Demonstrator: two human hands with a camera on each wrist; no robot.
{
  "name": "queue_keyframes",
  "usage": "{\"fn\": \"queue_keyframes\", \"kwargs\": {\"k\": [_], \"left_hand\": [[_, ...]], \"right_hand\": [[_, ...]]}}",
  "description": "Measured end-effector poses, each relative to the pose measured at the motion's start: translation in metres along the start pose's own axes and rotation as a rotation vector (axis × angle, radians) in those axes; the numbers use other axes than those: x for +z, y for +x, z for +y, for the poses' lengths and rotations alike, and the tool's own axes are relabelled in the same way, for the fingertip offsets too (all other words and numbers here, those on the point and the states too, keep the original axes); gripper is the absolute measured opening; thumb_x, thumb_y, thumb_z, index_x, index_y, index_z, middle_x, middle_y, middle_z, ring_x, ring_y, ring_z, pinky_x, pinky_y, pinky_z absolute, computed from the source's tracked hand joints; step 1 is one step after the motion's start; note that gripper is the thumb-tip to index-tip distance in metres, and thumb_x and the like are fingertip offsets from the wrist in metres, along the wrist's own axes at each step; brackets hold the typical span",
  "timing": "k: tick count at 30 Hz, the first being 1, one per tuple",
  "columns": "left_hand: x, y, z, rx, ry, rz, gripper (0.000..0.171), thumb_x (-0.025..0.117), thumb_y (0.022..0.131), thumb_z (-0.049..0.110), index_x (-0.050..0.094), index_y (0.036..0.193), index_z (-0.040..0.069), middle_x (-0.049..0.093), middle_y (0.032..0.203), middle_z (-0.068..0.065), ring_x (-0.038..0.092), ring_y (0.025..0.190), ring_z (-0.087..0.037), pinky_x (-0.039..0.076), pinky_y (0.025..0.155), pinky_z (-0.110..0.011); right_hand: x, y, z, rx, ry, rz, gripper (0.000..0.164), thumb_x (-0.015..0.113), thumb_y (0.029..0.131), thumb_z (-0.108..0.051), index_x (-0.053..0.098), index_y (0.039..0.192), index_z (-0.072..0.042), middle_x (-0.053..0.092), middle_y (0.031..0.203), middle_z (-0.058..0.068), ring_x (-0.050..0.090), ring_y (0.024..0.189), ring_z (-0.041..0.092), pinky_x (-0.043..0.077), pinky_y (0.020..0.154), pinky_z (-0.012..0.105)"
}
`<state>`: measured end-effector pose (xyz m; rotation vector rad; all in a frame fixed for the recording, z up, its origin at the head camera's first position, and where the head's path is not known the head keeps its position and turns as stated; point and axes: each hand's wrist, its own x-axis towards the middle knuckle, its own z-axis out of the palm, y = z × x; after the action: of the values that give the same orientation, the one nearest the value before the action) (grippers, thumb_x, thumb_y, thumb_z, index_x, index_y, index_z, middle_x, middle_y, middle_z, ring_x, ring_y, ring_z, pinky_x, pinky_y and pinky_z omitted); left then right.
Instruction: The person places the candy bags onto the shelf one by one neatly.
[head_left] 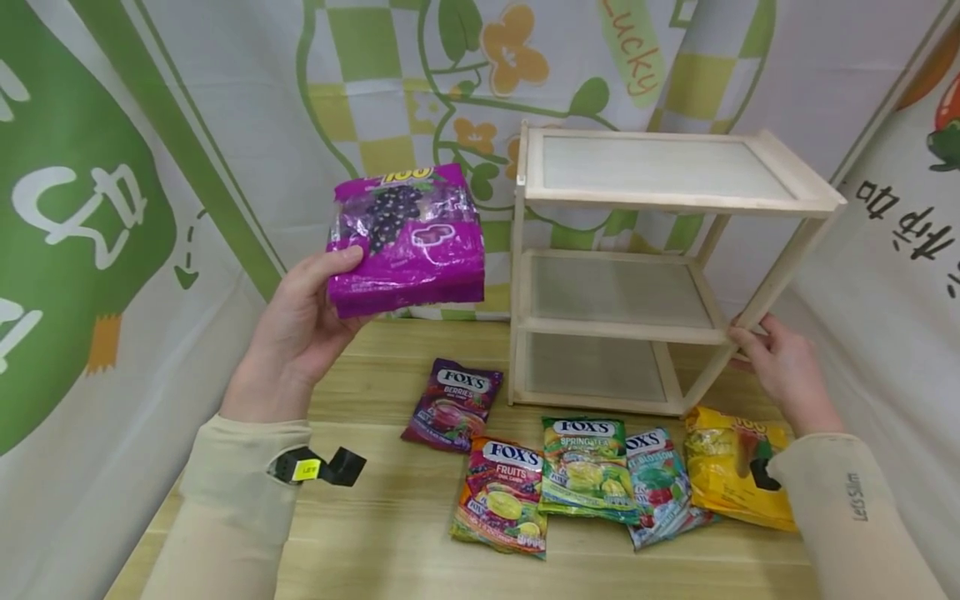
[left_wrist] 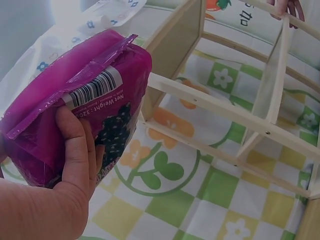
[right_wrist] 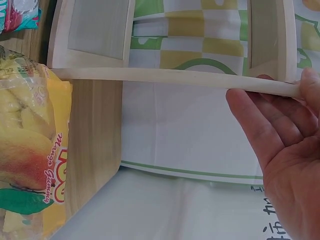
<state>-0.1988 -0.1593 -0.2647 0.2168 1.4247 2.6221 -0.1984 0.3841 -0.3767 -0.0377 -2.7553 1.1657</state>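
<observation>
My left hand (head_left: 300, 321) holds up a purple candy bag (head_left: 408, 242) with dark berries pictured on it, thumb on its front and fingers behind. The left wrist view shows those fingers against the bag's back (left_wrist: 107, 100), below a barcode. My right hand (head_left: 787, 367) pinches the right post of a three-tier wooden shelf (head_left: 675, 333) at the middle tier's height. In the right wrist view, thumb and fingers of the right hand (right_wrist: 290, 120) lie on either side of that post (right_wrist: 175, 77). The raised bag is left of the shelf, above the table.
Along the shelf's front lie a FOX'S berries bag (head_left: 453, 404), a fruits bag (head_left: 502, 500), a spring tea bag (head_left: 588, 471), a blue-and-red blossom bag (head_left: 663, 487) and a yellow mango bag (head_left: 735, 467) on the wooden table (head_left: 375, 517). Printed cloth (head_left: 247, 75) hangs around.
</observation>
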Motion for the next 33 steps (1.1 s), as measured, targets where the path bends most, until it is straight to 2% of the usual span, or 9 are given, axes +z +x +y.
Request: {"fn": "queue_keyframes", "kwargs": {"k": [3,4,10,12,20,25,30,33], "left_hand": [[0.003,0.001,0.0,0.011,0.002,0.003,0.052,0.067,0.099,0.015,0.046,0.145,0.002,0.06,0.133,-0.012,0.07,0.102,-0.019,0.061,0.086,-0.026],[0.004,0.001,0.0,0.015,0.001,0.005,0.052,0.067,0.099,0.015,0.047,0.144,0.001,0.061,0.132,-0.012,0.07,0.102,-0.019,0.061,0.085,-0.026],[0.007,0.002,0.001,0.051,0.002,-0.011,0.052,0.066,0.099,0.015,0.047,0.145,0.003,0.06,0.132,-0.013,0.07,0.101,-0.019,0.062,0.084,-0.026],[0.008,0.003,0.001,0.06,0.0,-0.019,0.052,0.066,0.099,0.015,0.047,0.145,0.003,0.06,0.132,-0.013,0.07,0.102,-0.019,0.062,0.085,-0.026],[0.013,0.004,-0.001,0.105,0.005,-0.042,0.05,0.064,0.1,0.016,0.047,0.146,0.004,0.059,0.131,-0.012,0.069,0.103,-0.019,0.061,0.085,-0.025],[0.018,0.006,-0.002,0.136,-0.009,-0.061,0.051,0.063,0.101,0.016,0.048,0.148,0.006,0.057,0.135,-0.012,0.067,0.106,-0.02,0.062,0.084,-0.026],[0.022,0.008,-0.002,0.14,-0.026,-0.057,0.051,0.064,0.1,0.016,0.048,0.147,0.005,0.057,0.136,-0.013,0.067,0.107,-0.021,0.061,0.087,-0.026],[0.024,0.009,-0.003,0.14,-0.031,-0.055,0.052,0.065,0.099,0.016,0.047,0.147,0.004,0.056,0.137,-0.013,0.066,0.109,-0.021,0.061,0.089,-0.027]], "right_hand": [[-0.001,-0.001,0.0,-0.003,-0.002,0.001,0.051,0.043,0.11,-0.041,0.052,0.137,0.001,0.06,0.134,0.033,0.074,0.093,0.009,0.063,0.079,0.036],[-0.001,-0.001,0.0,-0.005,0.0,0.001,0.051,0.043,0.11,-0.041,0.052,0.137,0.001,0.059,0.134,0.034,0.075,0.094,0.013,0.062,0.082,0.04],[-0.002,-0.001,0.0,-0.005,-0.016,0.006,0.052,0.043,0.109,-0.044,0.052,0.137,-0.001,0.06,0.134,0.034,0.076,0.091,0.013,0.056,0.088,0.052],[-0.002,-0.001,0.0,-0.007,-0.021,0.008,0.052,0.043,0.109,-0.044,0.053,0.137,-0.001,0.06,0.134,0.034,0.075,0.089,0.009,0.056,0.087,0.052],[-0.001,-0.001,0.0,-0.015,-0.024,0.013,0.051,0.043,0.109,-0.043,0.053,0.136,-0.001,0.06,0.133,0.034,0.075,0.089,0.011,0.057,0.086,0.051],[-0.001,-0.001,0.0,-0.018,-0.04,0.013,0.051,0.042,0.11,-0.043,0.053,0.137,-0.001,0.06,0.133,0.034,0.077,0.091,0.021,0.055,0.087,0.054],[0.0,-0.001,0.001,-0.018,-0.033,0.01,0.051,0.043,0.11,-0.041,0.053,0.138,0.0,0.059,0.133,0.035,0.073,0.1,0.038,0.055,0.088,0.054],[0.0,-0.001,0.001,-0.016,-0.041,0.01,0.051,0.042,0.11,-0.042,0.053,0.138,-0.001,0.06,0.133,0.034,0.075,0.097,0.033,0.054,0.088,0.055]]}}
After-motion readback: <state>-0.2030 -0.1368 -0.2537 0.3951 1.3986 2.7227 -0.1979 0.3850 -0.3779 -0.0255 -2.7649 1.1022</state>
